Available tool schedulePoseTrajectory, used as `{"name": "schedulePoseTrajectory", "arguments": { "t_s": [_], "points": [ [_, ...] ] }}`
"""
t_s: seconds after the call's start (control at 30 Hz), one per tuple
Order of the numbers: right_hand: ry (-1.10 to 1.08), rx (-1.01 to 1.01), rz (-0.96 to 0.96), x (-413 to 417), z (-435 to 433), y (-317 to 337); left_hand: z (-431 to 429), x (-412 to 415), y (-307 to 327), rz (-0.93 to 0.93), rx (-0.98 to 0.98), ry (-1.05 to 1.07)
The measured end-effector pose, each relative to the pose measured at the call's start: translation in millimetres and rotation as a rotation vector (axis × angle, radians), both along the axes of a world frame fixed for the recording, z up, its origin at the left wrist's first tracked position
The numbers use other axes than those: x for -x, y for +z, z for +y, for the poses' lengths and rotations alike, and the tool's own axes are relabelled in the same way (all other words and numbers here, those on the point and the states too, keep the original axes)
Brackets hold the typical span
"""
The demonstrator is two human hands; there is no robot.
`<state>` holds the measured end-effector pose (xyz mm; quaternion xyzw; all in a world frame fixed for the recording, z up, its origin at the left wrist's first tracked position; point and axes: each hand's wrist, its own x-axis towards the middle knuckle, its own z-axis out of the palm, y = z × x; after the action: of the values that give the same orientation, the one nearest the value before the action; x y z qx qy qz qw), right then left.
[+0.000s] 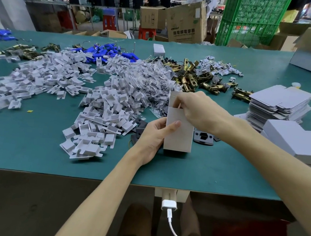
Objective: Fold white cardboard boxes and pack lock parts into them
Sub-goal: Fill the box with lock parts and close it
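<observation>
Because we hold the white box point(178, 134) upright on the green table point(30, 152), its open top is ready for loading. Our left hand point(152, 137) grips its left side to steady it. Our right hand point(196, 111) pinches at the raised top flap; whether it also holds a part, we cannot tell. Flat blanks point(280, 103), white inserts point(102, 102), brass latches point(194, 77) and a dark plate point(204, 137) lie nearby, likely kept within reach.

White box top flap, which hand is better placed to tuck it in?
Right: the right hand pinches the top flap, while the left hand grips the white box lower down.
</observation>
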<state>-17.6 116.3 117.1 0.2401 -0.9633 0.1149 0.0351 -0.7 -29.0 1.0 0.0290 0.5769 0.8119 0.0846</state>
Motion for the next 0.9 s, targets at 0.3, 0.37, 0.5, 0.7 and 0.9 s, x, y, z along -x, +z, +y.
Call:
{"name": "schedulePoseTrajectory", "arguments": {
  "t_s": [0.3,0.37,0.5,0.7,0.9],
  "points": [
    [0.045,-0.021,0.41,13,-43,7,0,-2,-2,0.077,0.098,-0.052],
    [0.05,-0.115,0.372,17,-62,4,1,-1,-4,0.082,0.12,-0.031],
    [0.052,-0.291,0.224,26,-96,-21,1,0,-9,0.159,0.227,0.027],
    [-0.086,-0.303,-0.029,44,-116,-45,2,-4,-7,0.173,0.28,-0.021],
    [-0.103,-0.334,-0.087,42,-124,-57,1,-2,-9,0.114,0.339,-0.047]
  ]
}}
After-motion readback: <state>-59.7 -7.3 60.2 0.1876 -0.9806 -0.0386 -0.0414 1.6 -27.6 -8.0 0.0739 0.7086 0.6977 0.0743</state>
